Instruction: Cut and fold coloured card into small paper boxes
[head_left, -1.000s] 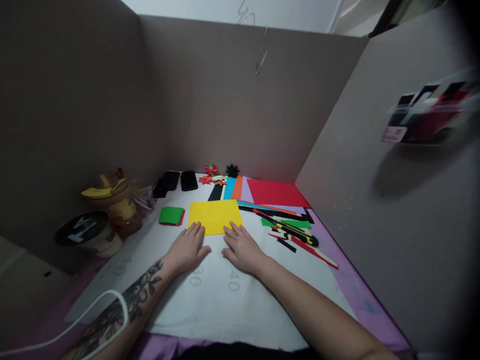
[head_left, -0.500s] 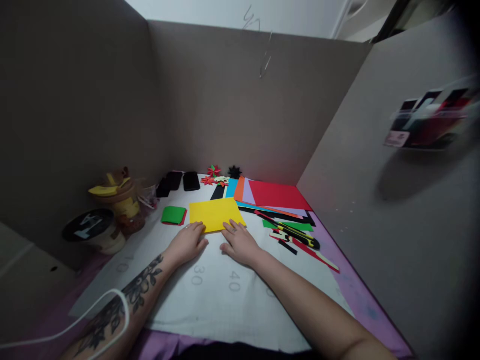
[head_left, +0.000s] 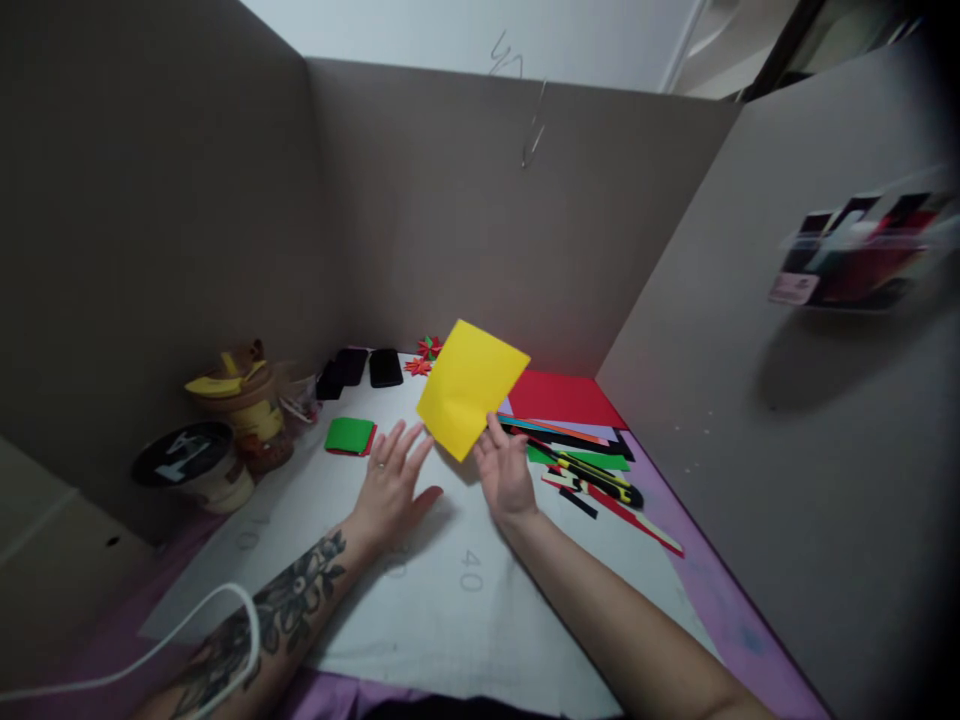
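A yellow paper sheet (head_left: 471, 387) is lifted off the white cutting mat (head_left: 450, 610) and tilted up on edge. My right hand (head_left: 507, 474) pinches its lower right edge between thumb and fingers. My left hand (head_left: 390, 484) hovers just left of the sheet's lower corner, fingers spread, holding nothing. Behind the sheet lies a fan of coloured paper sheets with a red one (head_left: 566, 398) on top. A small green folded square (head_left: 349, 435) rests on a red one to the left.
A yellow and black utility knife (head_left: 596, 478) and paper strips lie right of my hands. Two black phones (head_left: 367, 367), folded paper stars (head_left: 424, 357), a jar (head_left: 244, 405) and a lidded tub (head_left: 187, 465) sit at the left and back. Grey cardboard walls enclose the desk.
The yellow sheet lay flat under both hands; now my right hand has raised it off the mat and tilted it up. My left hand has let go and opened.
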